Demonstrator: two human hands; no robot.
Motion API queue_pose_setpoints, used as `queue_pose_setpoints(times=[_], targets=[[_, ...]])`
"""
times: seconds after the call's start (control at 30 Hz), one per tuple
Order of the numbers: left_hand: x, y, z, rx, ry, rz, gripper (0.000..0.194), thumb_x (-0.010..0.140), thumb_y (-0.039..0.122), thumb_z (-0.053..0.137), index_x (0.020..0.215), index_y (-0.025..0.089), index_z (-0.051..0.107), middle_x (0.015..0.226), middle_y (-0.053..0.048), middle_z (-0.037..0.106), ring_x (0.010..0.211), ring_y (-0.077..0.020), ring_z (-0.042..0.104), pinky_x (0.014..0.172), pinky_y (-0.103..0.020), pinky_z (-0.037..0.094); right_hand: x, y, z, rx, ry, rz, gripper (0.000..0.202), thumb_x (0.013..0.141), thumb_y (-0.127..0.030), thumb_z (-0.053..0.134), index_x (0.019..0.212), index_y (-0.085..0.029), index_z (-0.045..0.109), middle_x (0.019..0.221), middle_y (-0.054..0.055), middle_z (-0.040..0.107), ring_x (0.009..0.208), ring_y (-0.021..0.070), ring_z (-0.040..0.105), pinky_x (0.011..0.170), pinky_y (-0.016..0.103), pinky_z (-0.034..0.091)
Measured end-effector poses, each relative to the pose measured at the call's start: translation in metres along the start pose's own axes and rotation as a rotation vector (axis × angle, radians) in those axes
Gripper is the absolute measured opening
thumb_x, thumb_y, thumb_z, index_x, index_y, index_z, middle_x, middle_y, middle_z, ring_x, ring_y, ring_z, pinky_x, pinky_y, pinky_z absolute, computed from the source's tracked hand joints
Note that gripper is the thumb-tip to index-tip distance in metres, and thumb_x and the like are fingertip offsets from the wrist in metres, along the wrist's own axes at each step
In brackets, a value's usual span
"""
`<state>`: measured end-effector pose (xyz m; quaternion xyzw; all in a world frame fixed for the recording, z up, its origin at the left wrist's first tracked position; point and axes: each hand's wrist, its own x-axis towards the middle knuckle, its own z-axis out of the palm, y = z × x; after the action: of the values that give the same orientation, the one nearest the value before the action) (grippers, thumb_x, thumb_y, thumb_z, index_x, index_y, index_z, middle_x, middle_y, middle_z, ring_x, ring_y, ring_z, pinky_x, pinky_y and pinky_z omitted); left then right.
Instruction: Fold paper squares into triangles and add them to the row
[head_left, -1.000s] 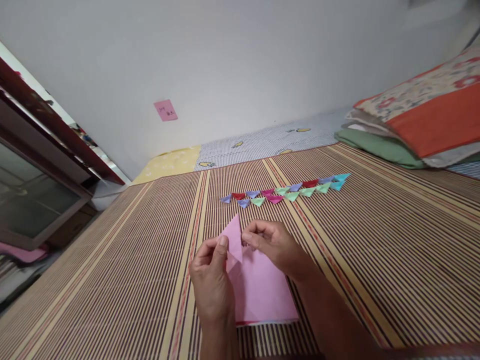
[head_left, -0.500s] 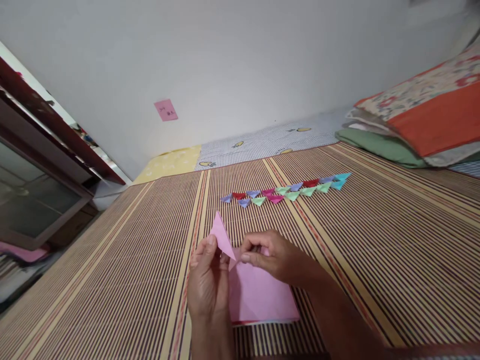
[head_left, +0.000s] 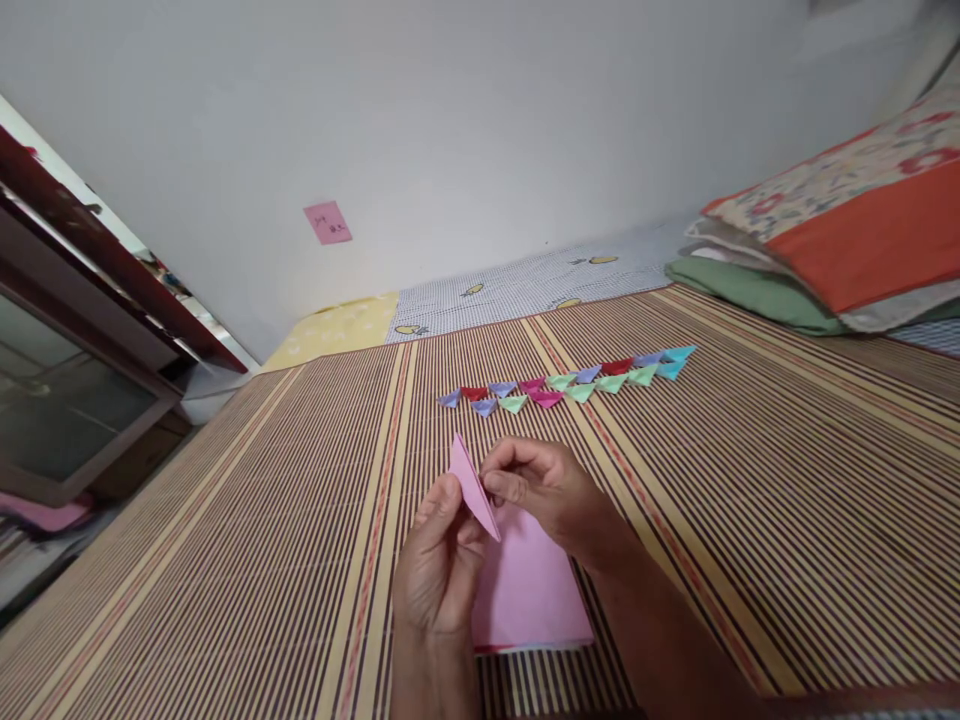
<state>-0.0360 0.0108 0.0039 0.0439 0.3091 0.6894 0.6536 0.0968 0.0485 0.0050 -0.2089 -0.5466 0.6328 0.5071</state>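
Observation:
A folded pink paper triangle [head_left: 470, 487] is pinched between the thumb and fingers of my left hand [head_left: 437, 560], its long edge slanting down to the right. My right hand [head_left: 544, 495] is closed at that edge, thumb and fingertips touching the paper. Under both hands lies a stack of square paper sheets [head_left: 532, 590], pink on top, with red and pale edges showing beneath. Beyond them, two rows of small folded paper triangles [head_left: 546, 399] in purple, red, green, magenta and blue rest on the striped mat [head_left: 300, 520].
At the right are a floral and orange pillow [head_left: 862, 240] and green folded cloth [head_left: 757, 295]. A pink note [head_left: 328, 223] is on the wall behind. A glass-fronted cabinet [head_left: 67, 400] stands at the left.
My left hand has moved right with the pink triangle, which is now turned and looks narrower. My right hand's fingertips have moved up along its edge. The view has shifted slightly.

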Motion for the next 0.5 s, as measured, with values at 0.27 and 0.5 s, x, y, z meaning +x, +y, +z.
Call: queue_pose_setpoints(times=[0.27, 0.5], targets=[[-0.0007, -0.0007, 0.0016, -0.006, 0.067, 0.029, 0.035, 0.097, -0.005, 0.044, 0.075, 0.008, 0.068, 0.070, -0.006, 0.070, 0.057, -0.0088, 0.068, 0.044, -0.012, 0.050, -0.0027, -0.0034, 0.0002, -0.073, 0.018, -0.017, 0.011, 0.083, -0.024, 0.076, 0.081, -0.017, 0.068, 0.073, -0.003, 0.061, 0.069, 0.0103, 0.055, 0.065, 0.023, 0.044], [0.0002, 0.0019, -0.0022, 0.004, 0.051, -0.014, 0.037, 0.098, -0.005, 0.042, 0.079, 0.007, 0.072, 0.072, -0.008, 0.073, 0.056, -0.0090, 0.069, 0.044, -0.010, 0.050, -0.0004, 0.0001, 0.0011, -0.008, -0.001, -0.004, 0.011, 0.083, -0.022, 0.075, 0.078, -0.016, 0.067, 0.072, -0.002, 0.062, 0.069, 0.0109, 0.057, 0.066, 0.024, 0.046]])
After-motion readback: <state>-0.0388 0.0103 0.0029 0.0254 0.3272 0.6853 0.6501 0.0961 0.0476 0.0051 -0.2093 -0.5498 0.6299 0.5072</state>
